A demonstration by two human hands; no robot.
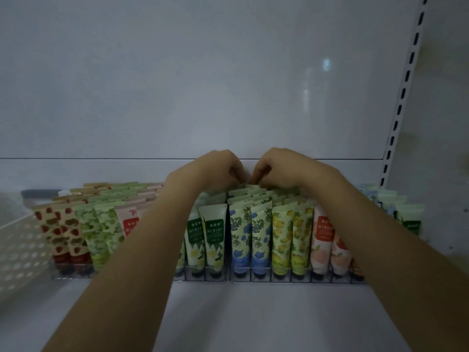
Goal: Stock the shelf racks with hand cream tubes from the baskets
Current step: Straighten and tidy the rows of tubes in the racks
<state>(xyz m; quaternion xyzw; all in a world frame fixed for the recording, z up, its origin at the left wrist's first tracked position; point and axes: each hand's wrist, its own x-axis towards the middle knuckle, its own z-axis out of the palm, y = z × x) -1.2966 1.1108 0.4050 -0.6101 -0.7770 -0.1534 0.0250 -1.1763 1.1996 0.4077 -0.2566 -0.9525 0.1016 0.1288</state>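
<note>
Clear racks (279, 277) stand in a line on a white shelf (253, 316), pushed back close to the back panel (203, 85). They are packed with hand cream tubes (261, 199), all cap-down with the crimped ends up and leaning slightly backward, in rows running front to back. From the left the front rows show strawberry tubes (59, 229), lime tubes (101, 228), a red-label tube (130, 221) partly behind the left forearm, white-flower tubes (213, 236), blue-flower tubes (241, 232), lemon tubes (281, 235) and peach tubes (322, 240). More pale tubes (408, 217) stand at the far right, near the slotted upright (406, 80). A white perforated basket (20, 246) sits on the shelf at the left edge, just beside the strawberry tubes; what it holds cannot be seen. Both arms reach over the racks to the rear. The left hand (218, 168) and the right hand (278, 166) are close together, knuckles up, fingers curled downward, with the fingertips (255, 181) meeting the top edges of the rearmost tubes behind the blue-flower rows. The fingers hide the contact, so it cannot be told whether either hand pinches a tube or only presses on the tops.
</note>
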